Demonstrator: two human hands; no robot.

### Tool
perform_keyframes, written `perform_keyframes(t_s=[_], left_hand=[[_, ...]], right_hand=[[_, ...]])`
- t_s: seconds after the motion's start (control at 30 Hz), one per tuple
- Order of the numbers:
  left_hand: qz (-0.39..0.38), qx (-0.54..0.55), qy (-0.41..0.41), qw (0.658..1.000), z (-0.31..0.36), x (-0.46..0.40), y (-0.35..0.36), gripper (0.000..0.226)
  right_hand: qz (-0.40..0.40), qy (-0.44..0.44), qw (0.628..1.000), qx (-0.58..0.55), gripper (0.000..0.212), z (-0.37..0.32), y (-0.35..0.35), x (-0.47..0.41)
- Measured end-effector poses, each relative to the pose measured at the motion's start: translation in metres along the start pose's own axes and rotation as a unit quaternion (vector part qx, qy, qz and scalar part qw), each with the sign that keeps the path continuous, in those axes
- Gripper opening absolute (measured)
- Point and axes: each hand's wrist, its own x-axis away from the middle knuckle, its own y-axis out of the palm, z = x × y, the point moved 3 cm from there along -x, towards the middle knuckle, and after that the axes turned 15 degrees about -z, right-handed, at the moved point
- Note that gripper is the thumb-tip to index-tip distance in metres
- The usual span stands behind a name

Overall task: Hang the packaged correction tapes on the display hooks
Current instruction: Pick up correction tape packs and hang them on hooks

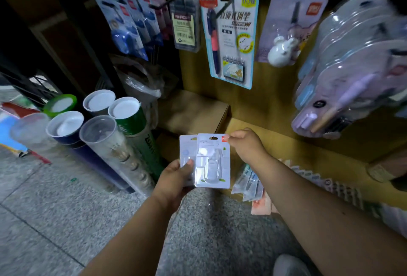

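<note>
Correction tape packs (212,161): two white blister cards, overlapped, held low in front of the yellow display board (264,99), over the stone floor (55,187). Left hand (176,176) closed round the bottom-left corner, thumb on the face of the rear card. Right hand (244,145) pinches the front card's top-right corner, just beside its hang hole. Neither is on a hook yet. Judgement: light, thin card with a stiff clear bubble; card bends easily, plastic is slick, hole edge could tear if forced. Best hold is the top edge either side of the hole, so it stays visible for threading. Bare hook (167,2) at the board's upper left, between the blue tape packs (127,24) and the refill pack (187,26); looks like the likely target, can't confirm.
</note>
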Motion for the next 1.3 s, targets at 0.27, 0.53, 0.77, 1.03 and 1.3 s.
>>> perform_keyframes(t_s=[0.27, 0.53, 0.77, 1.03, 1.3], left_hand=[[-0.054, 0.022, 0.054, 0.997, 0.040, 0.034, 0.030, 0.023], [-0.086, 0.042, 0.163, 0.982, 0.098, 0.065, 0.040, 0.044], [-0.065, -0.009, 0.227, 0.972, 0.166, 0.091, 0.049, 0.032], [-0.058, -0.033, 0.283, 0.957, 0.227, 0.119, 0.060, 0.023], [-0.042, -0.068, 0.301, 0.950, 0.252, 0.135, 0.067, 0.049]], right_hand=[[0.004, -0.058, 0.997, -0.040, 0.040, -0.040, 0.004, 0.042], [-0.089, -0.117, 0.985, -0.095, 0.026, -0.075, 0.019, 0.080], [-0.084, -0.247, 0.955, -0.144, 0.011, -0.162, -0.001, 0.110], [-0.014, -0.426, 0.899, -0.107, 0.014, -0.327, -0.031, 0.150], [0.040, -0.462, 0.882, -0.080, 0.015, -0.420, -0.048, 0.158]])
